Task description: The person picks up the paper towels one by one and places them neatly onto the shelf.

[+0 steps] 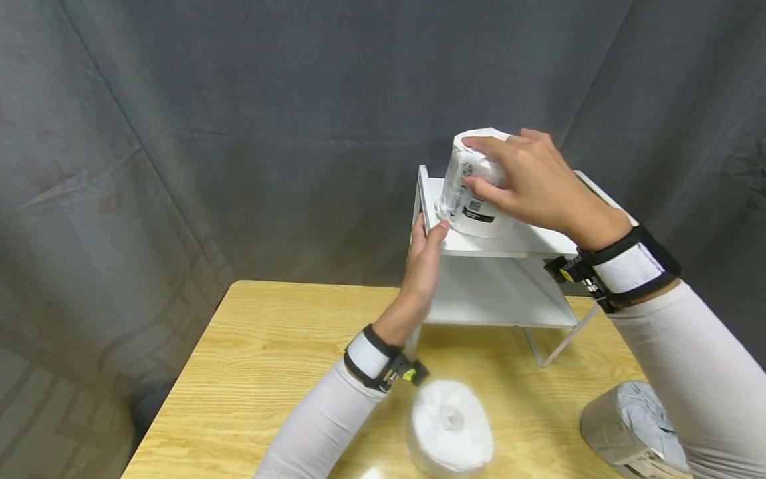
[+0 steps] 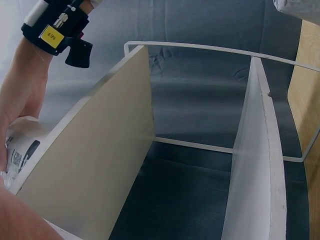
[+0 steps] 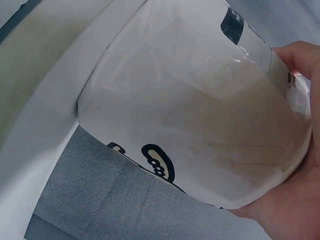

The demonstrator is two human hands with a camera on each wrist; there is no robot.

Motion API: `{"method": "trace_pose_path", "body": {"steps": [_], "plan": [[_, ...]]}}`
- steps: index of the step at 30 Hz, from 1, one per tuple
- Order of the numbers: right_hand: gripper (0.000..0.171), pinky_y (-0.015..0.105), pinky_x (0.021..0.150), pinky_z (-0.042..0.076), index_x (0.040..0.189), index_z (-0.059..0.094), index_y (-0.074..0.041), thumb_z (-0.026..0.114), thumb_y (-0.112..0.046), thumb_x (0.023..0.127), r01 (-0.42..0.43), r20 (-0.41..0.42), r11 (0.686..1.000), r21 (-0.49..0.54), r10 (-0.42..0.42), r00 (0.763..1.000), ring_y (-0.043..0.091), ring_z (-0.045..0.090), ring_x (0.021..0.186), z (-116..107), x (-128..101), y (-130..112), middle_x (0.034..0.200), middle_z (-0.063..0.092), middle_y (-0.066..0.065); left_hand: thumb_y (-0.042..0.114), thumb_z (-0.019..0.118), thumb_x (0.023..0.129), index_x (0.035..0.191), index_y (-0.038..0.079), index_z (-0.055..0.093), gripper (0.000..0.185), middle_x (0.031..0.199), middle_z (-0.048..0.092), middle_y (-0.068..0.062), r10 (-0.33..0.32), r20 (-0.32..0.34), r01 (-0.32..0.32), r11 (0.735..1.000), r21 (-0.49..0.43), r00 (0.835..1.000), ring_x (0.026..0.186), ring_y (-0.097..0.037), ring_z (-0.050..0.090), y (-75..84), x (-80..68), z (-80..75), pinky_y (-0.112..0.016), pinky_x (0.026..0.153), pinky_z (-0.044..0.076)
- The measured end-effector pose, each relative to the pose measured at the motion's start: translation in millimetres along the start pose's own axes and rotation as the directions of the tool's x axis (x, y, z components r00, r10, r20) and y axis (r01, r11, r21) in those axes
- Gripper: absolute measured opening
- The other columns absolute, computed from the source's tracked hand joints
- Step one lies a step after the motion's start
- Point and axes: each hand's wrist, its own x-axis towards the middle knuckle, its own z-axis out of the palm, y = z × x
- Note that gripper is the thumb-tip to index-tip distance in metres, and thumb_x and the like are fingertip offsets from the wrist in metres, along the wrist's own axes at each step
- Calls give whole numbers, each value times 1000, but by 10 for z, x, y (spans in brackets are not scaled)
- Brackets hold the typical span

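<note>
Wrapped paper roll [image 1: 475, 186], one: upright on top shelf of white two-tier rack [image 1: 509, 247], near its left front corner, long axis vertical, printed label facing left. Directly under and inside right hand [image 1: 526, 183]; fingers curled over top and side of wrap, gripping. Right hand nearer by far, already on it.

Left hand [image 1: 426, 259], one: fingers straight, thumb tip at top shelf's front left edge, bracing rack; holding nothing; just below and left of roll.

Rack: one, two shelves, wire legs, standing on wooden table [image 1: 251, 346].

Further rolls on table, near edge: one unwrapped roll [image 1: 450, 426], end up; one grey-wrapped roll [image 1: 634, 426], lying tilted at right. Rolls in total: three.
</note>
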Motion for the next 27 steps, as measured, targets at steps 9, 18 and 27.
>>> {"method": "trace_pose_path", "body": {"steps": [9, 18, 27], "plan": [[54, 70, 111, 34, 146, 60, -2, 71, -23, 98, -22, 21, 1000, -12, 22, 1000, 41, 64, 87, 11, 31, -26, 95, 73, 27, 47, 51, 101, 166, 21, 30, 73, 166, 42, -5, 6, 2, -6, 1000, -8, 1000, 156, -20, 33, -10, 8, 7, -47, 129, 23], [56, 73, 114, 30, 148, 58, -3, 70, -26, 99, -42, 42, 999, -20, 43, 998, 42, 65, 89, 9, 33, -25, 94, 73, 27, 47, 50, 102, 168, 21, 27, 74, 168, 39, -5, -1, 7, 1, 1000, -13, 1000, 157, -21, 30, -13, 13, 7, -48, 130, 21], [59, 75, 113, 30, 150, 55, -5, 72, -29, 99, -32, 57, 999, -38, 34, 998, 43, 68, 90, -17, 71, -20, 91, 73, 25, 47, 50, 102, 169, 21, 23, 76, 171, 34, -5, 3, 14, -3, 1000, 1, 1000, 159, -22, 28, -27, 32, -14, -49, 130, 20]]}}
